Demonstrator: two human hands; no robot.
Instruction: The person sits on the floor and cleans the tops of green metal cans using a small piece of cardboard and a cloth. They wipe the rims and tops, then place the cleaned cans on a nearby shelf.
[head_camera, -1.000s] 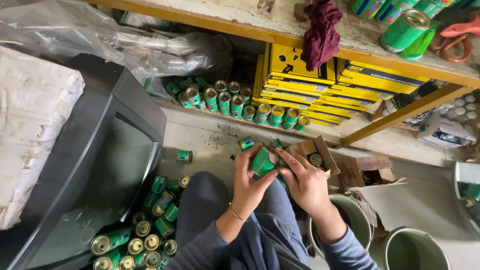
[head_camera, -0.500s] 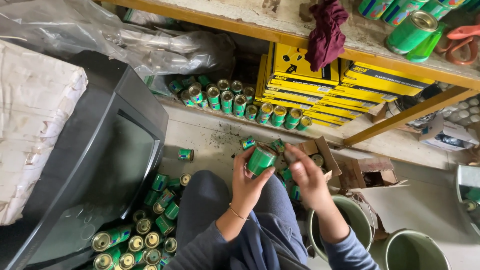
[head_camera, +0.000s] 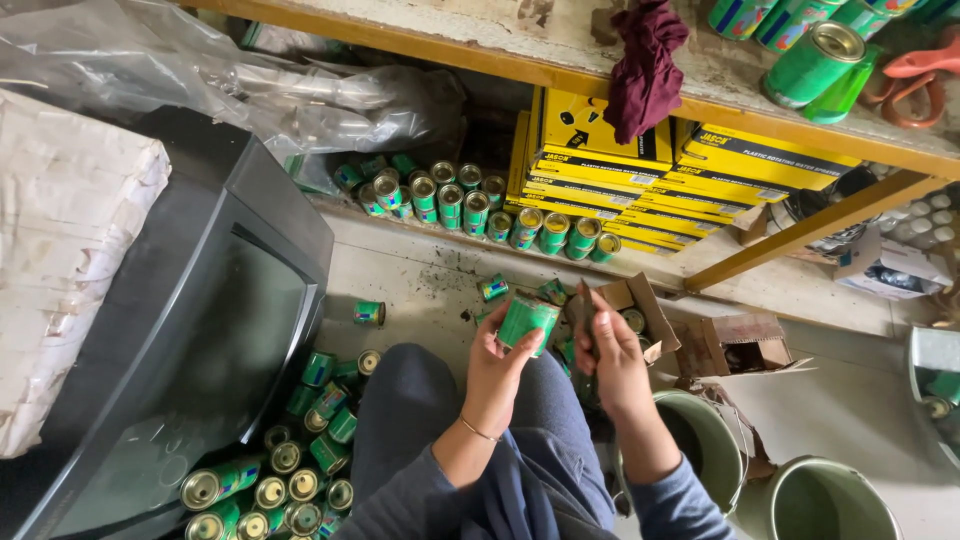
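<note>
Head view: cans (head_camera: 470, 205), old television (head_camera: 190, 330).

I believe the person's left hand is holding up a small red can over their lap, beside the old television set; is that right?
Not quite: the can is green, not red. The head view shows the left hand holding it up over the lap, beside the old television set.

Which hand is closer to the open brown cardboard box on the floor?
The right hand. It hangs just left of the open brown cardboard box, overlapping its flap, pinching something small and dark. The left hand is farther left, holding a small green tin can.
</note>
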